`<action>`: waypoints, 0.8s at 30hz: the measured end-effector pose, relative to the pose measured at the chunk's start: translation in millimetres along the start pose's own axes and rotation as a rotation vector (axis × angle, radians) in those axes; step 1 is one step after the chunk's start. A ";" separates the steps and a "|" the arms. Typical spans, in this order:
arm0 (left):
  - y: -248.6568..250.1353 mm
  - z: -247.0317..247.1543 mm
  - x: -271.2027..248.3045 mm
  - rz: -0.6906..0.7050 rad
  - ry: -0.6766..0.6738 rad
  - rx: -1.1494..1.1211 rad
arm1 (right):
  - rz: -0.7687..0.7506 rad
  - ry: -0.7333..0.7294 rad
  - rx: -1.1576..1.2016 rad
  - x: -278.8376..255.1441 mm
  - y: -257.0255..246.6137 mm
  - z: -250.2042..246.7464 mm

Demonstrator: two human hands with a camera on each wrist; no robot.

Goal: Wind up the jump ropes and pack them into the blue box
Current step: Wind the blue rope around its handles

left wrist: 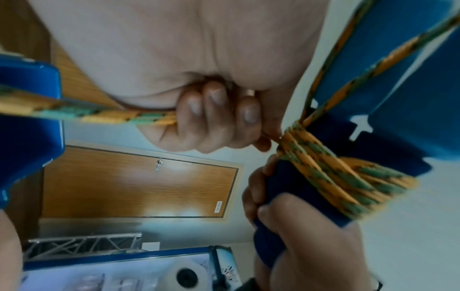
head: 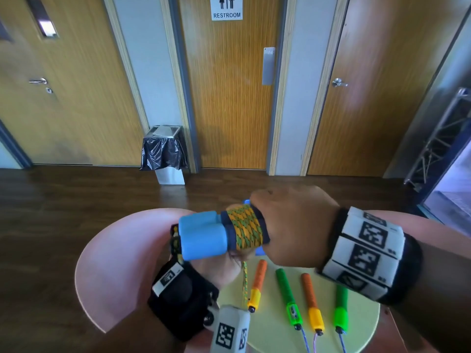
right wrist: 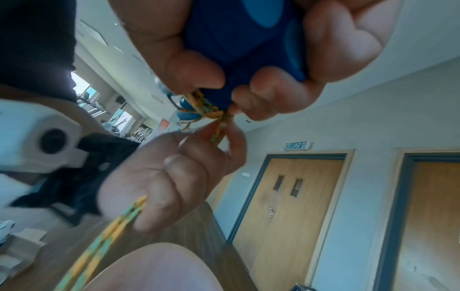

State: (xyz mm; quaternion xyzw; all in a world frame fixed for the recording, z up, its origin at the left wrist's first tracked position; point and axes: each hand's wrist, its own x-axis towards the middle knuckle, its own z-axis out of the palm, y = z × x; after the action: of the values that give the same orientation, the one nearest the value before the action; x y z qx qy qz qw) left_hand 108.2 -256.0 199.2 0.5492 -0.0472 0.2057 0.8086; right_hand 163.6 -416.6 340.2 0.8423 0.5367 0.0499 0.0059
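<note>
Gripping the paired blue handles (head: 201, 234), the right hand (head: 293, 225) hides their far ends and most of the blue box (head: 260, 250); the left hand (head: 221, 270) pinches the orange-green rope (head: 248, 231) coiled round them, above the table's far edge (head: 356, 335)

Beyond the hands stand three wooden doors (head: 230, 98) in pale grey walls (head: 150, 59) — the middle one bears a RESTROOM sign (head: 226, 7). A bin lined with a black bag (head: 164, 151) stands left of it on the dark wood floor (head: 76, 189). A metal truss (head: 438, 138) leans far right — daylight glares there.
</note>
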 end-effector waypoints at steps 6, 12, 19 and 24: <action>-0.8 22.3 -8.6 0.028 0.249 0.298 | 0.154 0.092 0.097 15.0 -6.0 11.2; -12.7 23.3 -1.6 -0.117 0.321 0.203 | 0.234 0.115 0.068 23.9 -14.3 26.7; -0.2 46.0 -25.9 -0.067 0.411 0.402 | 0.275 0.114 -0.001 25.2 -13.5 48.3; 7.4 50.8 -29.6 -0.050 0.465 0.388 | 0.219 0.095 0.604 13.9 -0.2 66.0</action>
State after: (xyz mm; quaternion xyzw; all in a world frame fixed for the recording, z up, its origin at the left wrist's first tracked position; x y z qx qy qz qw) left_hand 86.0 -308.1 216.6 0.6327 0.1932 0.3112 0.6823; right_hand 175.2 -401.1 275.6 0.8554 0.4333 -0.0719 -0.2746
